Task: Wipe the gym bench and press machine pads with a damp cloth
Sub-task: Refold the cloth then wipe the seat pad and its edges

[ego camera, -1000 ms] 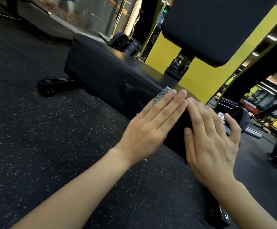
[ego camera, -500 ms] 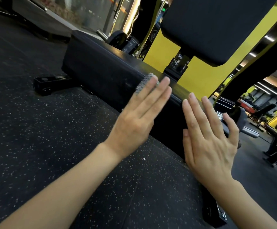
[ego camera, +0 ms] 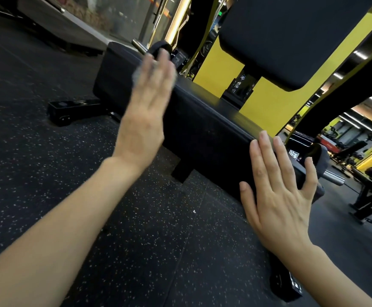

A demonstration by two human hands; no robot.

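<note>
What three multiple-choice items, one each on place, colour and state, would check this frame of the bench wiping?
1. Where is the right hand?
A. Flat against the near end of the bench pad
B. On the floor
C. On the upper pad

2. What colour is the frame panel behind the bench?
A. Red
B. Yellow
C. White

3. How is the left hand placed?
A. Closed in a fist
B. Gripping a bar
C. Flat with fingers straight, pressing the cloth on the pad's side

Answers: 1 A, the palm lies on the pad's near end. 2 B, the panel is plainly yellow. 3 C, the fingers are straight and a grey cloth edge shows past them, though blurred.
</note>
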